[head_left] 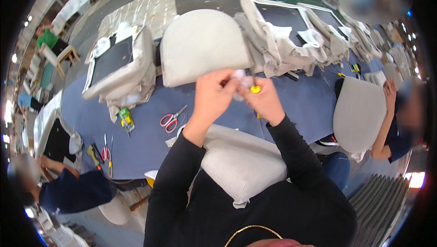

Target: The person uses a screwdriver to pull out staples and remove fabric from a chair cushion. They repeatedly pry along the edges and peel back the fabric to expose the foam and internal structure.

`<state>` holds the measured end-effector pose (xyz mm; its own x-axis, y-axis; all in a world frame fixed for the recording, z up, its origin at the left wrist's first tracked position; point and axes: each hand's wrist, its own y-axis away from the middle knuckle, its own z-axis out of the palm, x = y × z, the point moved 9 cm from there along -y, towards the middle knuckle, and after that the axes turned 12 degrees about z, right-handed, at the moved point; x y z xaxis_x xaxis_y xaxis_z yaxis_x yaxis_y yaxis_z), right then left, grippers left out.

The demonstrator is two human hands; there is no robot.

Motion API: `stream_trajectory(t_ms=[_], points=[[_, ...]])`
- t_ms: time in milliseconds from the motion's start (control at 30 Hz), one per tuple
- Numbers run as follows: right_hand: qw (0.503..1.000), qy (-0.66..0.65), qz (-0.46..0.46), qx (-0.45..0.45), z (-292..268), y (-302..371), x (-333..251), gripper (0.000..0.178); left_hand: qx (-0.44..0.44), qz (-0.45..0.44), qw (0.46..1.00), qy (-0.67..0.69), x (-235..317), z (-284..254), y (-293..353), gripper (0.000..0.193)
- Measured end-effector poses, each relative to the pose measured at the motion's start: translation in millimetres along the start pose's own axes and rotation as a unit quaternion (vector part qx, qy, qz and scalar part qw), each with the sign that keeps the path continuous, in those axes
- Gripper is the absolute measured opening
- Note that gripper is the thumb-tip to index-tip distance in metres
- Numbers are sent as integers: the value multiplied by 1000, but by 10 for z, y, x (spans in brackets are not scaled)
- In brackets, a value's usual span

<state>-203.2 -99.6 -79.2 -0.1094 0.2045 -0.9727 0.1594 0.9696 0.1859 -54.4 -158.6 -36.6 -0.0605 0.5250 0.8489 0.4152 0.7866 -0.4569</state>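
Above the near part of the blue table, both my hands are raised close together. My left hand (213,96) pinches a tuft of white fluffy stuffing (238,96). My right hand (266,102) is closed round a small tool with a yellow end (255,89), its fingers also touching the stuffing. The tool's kind is blurred and partly hidden. A light beige upholstered cushion (241,158) rests tilted on my lap, below my wrists. Just past my hands lies another beige padded cushion (205,44), smooth side up. Red-handled scissors (169,121) lie on the table left of my left forearm.
Half-covered seats with black undersides (116,60) and loose beige fabric line the blue table (141,144). A green-yellow packet (126,118) and more scissors (106,152) lie at left. Co-workers sit at both sides; one's hand (390,93) touches a beige cushion (359,115).
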Motion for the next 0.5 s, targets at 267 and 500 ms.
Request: stream_trajectory(t_ms=[267,500], points=[[987,50,-58,-144,164,266,-515,36,149,5,985,83,178,-350,321,19],[916,86,-173,-352,41,918,-266,31,508,23,848,152,376,-1238,776,18]])
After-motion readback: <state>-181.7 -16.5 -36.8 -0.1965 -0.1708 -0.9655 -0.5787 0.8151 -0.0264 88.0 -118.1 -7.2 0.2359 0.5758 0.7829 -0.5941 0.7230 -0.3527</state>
